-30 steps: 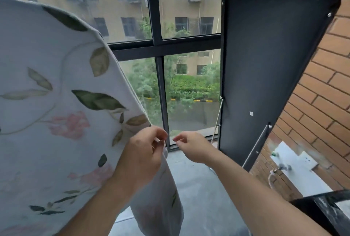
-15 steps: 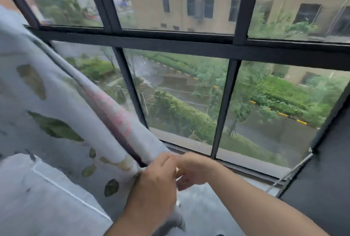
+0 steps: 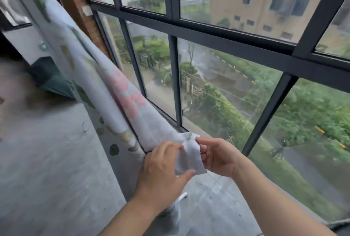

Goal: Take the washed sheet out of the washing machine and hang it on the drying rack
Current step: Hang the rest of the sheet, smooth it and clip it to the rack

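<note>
The washed sheet, white with green leaves and pink flowers, hangs over a bar that runs from upper left down to the middle; the bar itself is hidden under the cloth. Its near end forms a white corner between my hands. My left hand grips that corner from the left, thumb under the cloth. My right hand pinches the corner's top edge with thumb and forefinger. A white foot of the drying rack shows on the floor below my left hand.
A large black-framed window fills the right side, close behind the sheet. Grey concrete floor lies to the left. A brick pillar stands at the upper left, and a dark green object sits low at the left.
The view has swung left along the window. My hands, which met at the sheet's end, now hold a white corner spread between them.
</note>
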